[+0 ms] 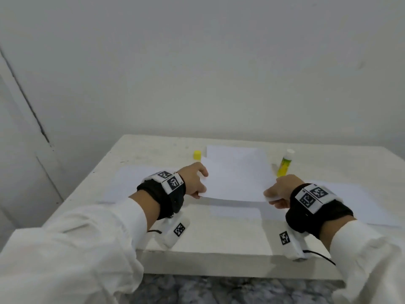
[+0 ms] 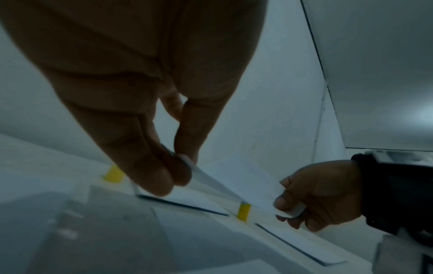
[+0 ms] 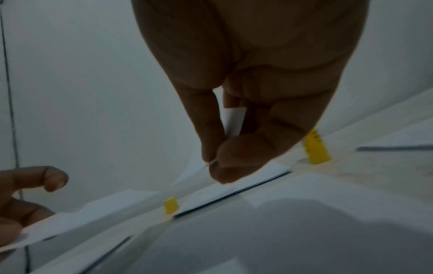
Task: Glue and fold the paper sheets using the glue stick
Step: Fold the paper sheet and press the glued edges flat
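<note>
Each hand, left point(image 1: 194, 181) and right point(image 1: 279, 191), pinches a near corner of one sheet point(image 1: 236, 174) lifted over the worktop point(image 1: 219, 242), with seemingly two more sheets point(image 1: 129, 183) flat, one glue stick point(image 1: 285, 163) and one cap point(image 1: 197, 155) behind.

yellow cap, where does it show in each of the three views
Head: the yellow cap stands at the table's far edge, left of the lifted paper sheet.
Left wrist: the cap sits left of centre, behind the left hand's fingers.
Right wrist: low centre, beyond the sheet.
Shared landmark: the glue stick.
</note>
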A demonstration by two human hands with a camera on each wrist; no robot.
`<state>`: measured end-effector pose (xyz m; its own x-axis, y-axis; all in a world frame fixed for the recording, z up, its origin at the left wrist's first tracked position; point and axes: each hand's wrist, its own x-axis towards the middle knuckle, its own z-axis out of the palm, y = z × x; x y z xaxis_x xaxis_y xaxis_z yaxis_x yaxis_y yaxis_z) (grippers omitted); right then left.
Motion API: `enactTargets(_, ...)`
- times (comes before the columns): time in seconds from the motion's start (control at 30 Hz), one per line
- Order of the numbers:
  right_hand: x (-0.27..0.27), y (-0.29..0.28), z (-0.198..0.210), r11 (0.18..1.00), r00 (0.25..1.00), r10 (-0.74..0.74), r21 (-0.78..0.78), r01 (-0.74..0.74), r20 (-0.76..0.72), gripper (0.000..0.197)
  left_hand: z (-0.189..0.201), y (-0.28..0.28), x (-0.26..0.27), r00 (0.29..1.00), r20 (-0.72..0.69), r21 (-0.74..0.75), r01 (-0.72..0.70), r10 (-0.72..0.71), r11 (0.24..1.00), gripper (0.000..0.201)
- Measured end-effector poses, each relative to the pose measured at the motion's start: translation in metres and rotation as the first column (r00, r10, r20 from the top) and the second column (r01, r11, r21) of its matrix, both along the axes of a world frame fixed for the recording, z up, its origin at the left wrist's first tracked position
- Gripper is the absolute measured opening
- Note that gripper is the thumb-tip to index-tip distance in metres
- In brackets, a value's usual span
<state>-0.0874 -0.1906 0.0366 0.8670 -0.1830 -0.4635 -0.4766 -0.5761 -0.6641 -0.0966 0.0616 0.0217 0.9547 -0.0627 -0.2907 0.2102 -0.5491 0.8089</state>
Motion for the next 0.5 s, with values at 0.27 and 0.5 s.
enactTargets(0.27,0.001,-0.042,-0.012,0.986,0.995,0.064,-0.148,-0.075,-0.079,0.015,-0.02,-0.044,0.014,0.988,-0.106,0.27,0.141,-0.116,0.953,0.022)
enactTargets(0.5,0.01,-0.047,-0.02,0.975,0.981,0.116,-0.171,-0.142,-0.155,0.017,-0.025,-0.048,0.016,0.974,-0.175,0.407,0.207,-0.146,0.89,0.024)
